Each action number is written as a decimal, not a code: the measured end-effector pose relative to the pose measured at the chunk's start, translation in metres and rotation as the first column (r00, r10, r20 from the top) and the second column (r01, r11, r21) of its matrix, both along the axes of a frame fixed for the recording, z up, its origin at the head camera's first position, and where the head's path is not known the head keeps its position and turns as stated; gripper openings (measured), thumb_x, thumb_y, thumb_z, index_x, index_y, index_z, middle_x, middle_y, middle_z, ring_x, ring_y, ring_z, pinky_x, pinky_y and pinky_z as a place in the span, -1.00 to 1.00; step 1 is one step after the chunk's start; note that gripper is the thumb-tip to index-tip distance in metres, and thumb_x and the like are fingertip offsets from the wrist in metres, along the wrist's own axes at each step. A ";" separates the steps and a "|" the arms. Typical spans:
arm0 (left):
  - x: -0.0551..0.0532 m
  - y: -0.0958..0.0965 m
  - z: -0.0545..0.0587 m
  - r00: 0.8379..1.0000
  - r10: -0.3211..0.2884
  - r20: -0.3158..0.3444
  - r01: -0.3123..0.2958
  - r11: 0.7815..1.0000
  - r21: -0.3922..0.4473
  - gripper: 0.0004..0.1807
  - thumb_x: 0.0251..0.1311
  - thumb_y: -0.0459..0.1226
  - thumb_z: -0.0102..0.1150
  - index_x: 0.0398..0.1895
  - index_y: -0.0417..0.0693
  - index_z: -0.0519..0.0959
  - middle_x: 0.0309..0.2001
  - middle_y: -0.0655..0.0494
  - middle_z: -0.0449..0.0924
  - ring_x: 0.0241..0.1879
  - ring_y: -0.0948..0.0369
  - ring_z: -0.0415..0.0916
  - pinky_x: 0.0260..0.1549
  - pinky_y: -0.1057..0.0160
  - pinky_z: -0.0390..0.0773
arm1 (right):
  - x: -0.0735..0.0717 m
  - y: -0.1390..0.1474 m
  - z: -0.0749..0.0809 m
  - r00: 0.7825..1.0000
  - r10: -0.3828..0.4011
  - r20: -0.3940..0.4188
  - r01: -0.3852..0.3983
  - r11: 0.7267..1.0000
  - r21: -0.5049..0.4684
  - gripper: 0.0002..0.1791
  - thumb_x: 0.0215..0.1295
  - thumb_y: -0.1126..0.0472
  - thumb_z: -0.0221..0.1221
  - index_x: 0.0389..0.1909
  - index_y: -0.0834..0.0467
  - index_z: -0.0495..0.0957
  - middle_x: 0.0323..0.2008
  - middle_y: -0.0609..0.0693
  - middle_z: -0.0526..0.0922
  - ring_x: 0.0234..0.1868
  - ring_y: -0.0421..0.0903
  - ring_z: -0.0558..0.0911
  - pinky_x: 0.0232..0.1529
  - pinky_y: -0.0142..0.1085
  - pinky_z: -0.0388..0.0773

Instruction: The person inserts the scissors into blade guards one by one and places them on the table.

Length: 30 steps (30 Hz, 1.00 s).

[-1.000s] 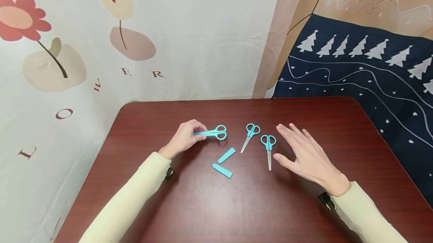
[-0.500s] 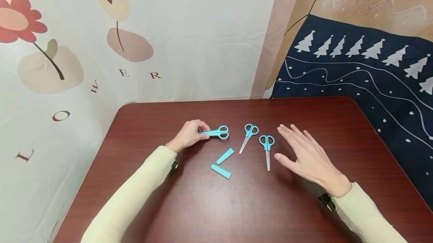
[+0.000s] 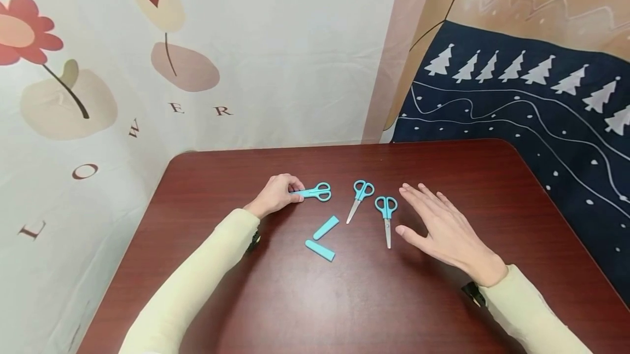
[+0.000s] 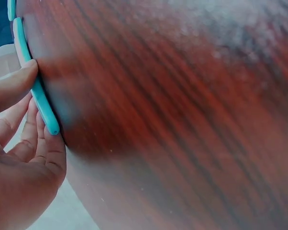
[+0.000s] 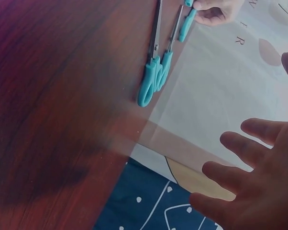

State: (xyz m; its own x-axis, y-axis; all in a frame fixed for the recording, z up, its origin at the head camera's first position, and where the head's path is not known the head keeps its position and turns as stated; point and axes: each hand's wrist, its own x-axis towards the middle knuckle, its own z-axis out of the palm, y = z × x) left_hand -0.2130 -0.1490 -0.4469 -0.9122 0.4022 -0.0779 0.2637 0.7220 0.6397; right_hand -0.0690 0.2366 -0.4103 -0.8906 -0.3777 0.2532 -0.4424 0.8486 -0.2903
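My left hand [image 3: 275,194] pinches a pair of turquoise scissors [image 3: 321,192] by its sheathed blade end, between thumb and fingers; the handle loops point right. In the left wrist view the turquoise blade cover [image 4: 44,106] lies between thumb and fingertips, close over the table. To its right, bare-bladed scissors [image 3: 360,199] lie with the loops away from me. A second bare pair of scissors [image 3: 386,217] lies further right, blades toward me. My right hand [image 3: 445,231] hovers beside that pair, fingers spread and straight, holding nothing.
Two loose turquoise blade covers, one upper cover [image 3: 326,227] and one lower cover [image 3: 320,250], lie on the dark red wooden table [image 3: 305,310] in front of the scissors. A printed pale curtain [image 3: 285,58] hangs behind the table, with a navy tree-patterned cloth [image 3: 512,108] at the right.
The left hand with the sheathed scissors has shifted slightly right relative to the other scissors. The right hand stays spread in nearly the same place. The whole head view has turned a little.
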 end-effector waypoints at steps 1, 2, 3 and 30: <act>0.000 -0.001 -0.001 1.000 0.002 0.004 -0.002 1.000 0.000 -0.88 0.17 -0.35 0.50 -0.26 -0.12 0.74 -0.30 0.05 0.59 -0.24 0.12 0.50 -0.19 0.18 0.51 | 0.000 0.000 0.000 1.000 0.002 0.000 -0.002 1.000 0.002 -0.10 0.31 -0.26 0.29 0.54 0.09 0.31 0.50 0.07 0.36 0.51 0.20 0.31 0.39 0.27 0.24; -0.001 -0.001 -0.001 1.000 0.000 0.006 0.000 1.000 0.000 -0.86 0.17 -0.34 0.51 -0.23 -0.13 0.73 -0.29 0.05 0.60 -0.23 0.11 0.50 -0.17 0.17 0.51 | -0.001 -0.001 0.000 1.000 0.003 0.002 -0.003 1.000 0.003 -0.10 0.31 -0.27 0.29 0.54 0.10 0.31 0.50 0.07 0.36 0.51 0.20 0.31 0.39 0.27 0.25; -0.001 -0.002 -0.001 1.000 -0.003 0.007 0.003 1.000 0.000 -0.83 0.16 -0.33 0.51 -0.21 -0.13 0.73 -0.27 0.04 0.60 -0.21 0.11 0.51 -0.16 0.16 0.51 | -0.001 -0.001 -0.001 1.000 0.005 0.005 -0.005 1.000 0.005 -0.10 0.31 -0.27 0.29 0.54 0.10 0.32 0.51 0.07 0.36 0.51 0.20 0.31 0.39 0.26 0.24; 0.062 -0.022 0.029 0.963 -0.148 -0.227 0.159 0.987 0.032 -0.21 0.22 0.12 0.43 0.44 0.01 0.44 0.33 0.12 0.48 0.30 0.08 0.42 0.27 -0.11 0.40 | -0.032 0.010 -0.017 0.930 0.270 0.248 -0.275 0.961 -0.014 -0.17 0.30 -0.04 0.35 0.57 -0.03 0.30 0.59 -0.10 0.22 0.60 0.17 0.11 0.42 0.37 0.11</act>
State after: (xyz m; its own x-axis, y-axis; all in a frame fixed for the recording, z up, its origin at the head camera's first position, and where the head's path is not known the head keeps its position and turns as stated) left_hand -0.1513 -0.1713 -0.4176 -0.8310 0.5372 0.1444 0.5092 0.6302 0.5861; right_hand -0.1014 0.2467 -0.4277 -0.7861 -0.6174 0.0297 -0.5746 0.7122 -0.4032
